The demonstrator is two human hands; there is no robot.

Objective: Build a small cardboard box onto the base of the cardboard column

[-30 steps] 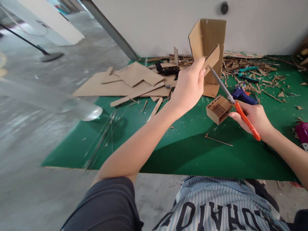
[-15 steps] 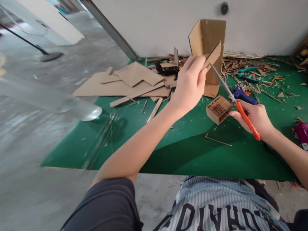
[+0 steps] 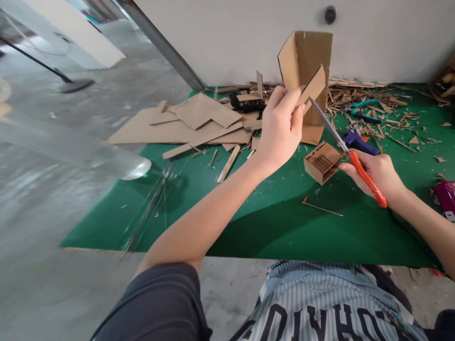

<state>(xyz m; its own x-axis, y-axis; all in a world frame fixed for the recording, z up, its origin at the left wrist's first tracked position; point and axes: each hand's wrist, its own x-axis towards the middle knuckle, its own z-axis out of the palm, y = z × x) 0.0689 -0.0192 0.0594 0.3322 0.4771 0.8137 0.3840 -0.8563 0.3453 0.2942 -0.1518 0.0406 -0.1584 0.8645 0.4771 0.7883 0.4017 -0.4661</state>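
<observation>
My left hand (image 3: 282, 128) pinches a small strip of cardboard (image 3: 314, 86), raised above the green table. In my right hand (image 3: 378, 175) is a pair of scissors (image 3: 359, 166) with orange handles. Its blades slant up and left, and their tips meet the lower edge of the strip. Below the blades a small cardboard box (image 3: 322, 163) with slatted sides rests on the table. Behind the strip stands a taller folded cardboard piece (image 3: 314, 57), partly hidden by my left hand.
Flat cardboard sheets (image 3: 199, 113) lie at the back left. Cardboard scraps (image 3: 401, 113) surround teal-handled pliers (image 3: 366, 109) and a blue glue gun (image 3: 359, 141). A thin stick (image 3: 323, 208) lies near the front of the green tabletop (image 3: 277, 237). A purple object (image 3: 446, 196) sits far right.
My left hand and the cardboard strip have dipped slightly. The scissors stay at the strip's edge, with hardly any other movement.
</observation>
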